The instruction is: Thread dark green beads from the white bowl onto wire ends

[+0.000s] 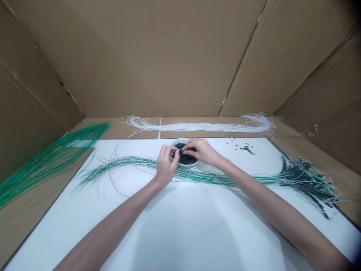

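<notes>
A small white bowl point(194, 163) full of dark green beads point(186, 159) stands on a white sheet point(175, 222). My left hand point(166, 162) and my right hand point(200, 150) meet just above the bowl, both closed in pinches. Between their fingertips runs a thin white cord point(112, 177), which loops away to the left over the sheet. A tiny dark bead seems to sit at the pinch, too small to be sure. A long bundle of green-and-white strands point(135, 162) lies across the sheet under my wrists.
White cords point(203, 126) lie bundled along the back. Green strands point(47, 160) fan out at the left. Beaded strand ends point(307, 178) pile up at the right. Loose dark beads point(246, 148) are scattered behind my right hand. Cardboard walls point(169, 56) enclose the space.
</notes>
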Demonstrator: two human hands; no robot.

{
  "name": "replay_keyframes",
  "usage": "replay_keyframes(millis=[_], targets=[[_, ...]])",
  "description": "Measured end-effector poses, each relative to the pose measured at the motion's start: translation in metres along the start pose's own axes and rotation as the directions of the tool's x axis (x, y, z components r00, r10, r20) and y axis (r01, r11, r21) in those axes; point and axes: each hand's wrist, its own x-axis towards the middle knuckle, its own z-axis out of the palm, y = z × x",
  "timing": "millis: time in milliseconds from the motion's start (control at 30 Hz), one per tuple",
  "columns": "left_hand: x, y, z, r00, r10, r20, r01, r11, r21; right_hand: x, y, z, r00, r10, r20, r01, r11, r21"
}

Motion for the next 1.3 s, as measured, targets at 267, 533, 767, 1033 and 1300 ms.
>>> replay_keyframes(millis=[267,533,767,1033,1300], targets=[[0.0001,0.0015,-0.0009,1.0,0.007,-0.021,-0.007,1.0,-0.004,0.0021,0.0093,0.0002,0.992,0.124,-0.011,-0.098,0.828,0.551],[-0.0006,0.0019,-0.001,0.999,0.035,-0.02,-0.035,0.999,-0.004,0.0012,0.0059,-0.0012,0.986,0.164,0.024,-0.143,0.775,0.616],[-0.0006,0.0015,-0.0006,0.999,0.031,-0.018,-0.031,1.0,-0.002,0.0007,0.0069,-0.0009,0.987,0.159,0.019,-0.138,0.78,0.611],[-0.0005,0.0005,-0.0006,0.999,0.045,-0.027,-0.045,0.999,0.007,0.0006,0.0082,-0.0012,0.991,0.132,0.003,-0.104,0.771,0.628],[-0.0005,0.0014,-0.0008,0.997,0.06,-0.039,-0.06,0.998,0.002,0.0001,0.0074,-0.0007,0.985,0.172,0.012,-0.14,0.754,0.642]])
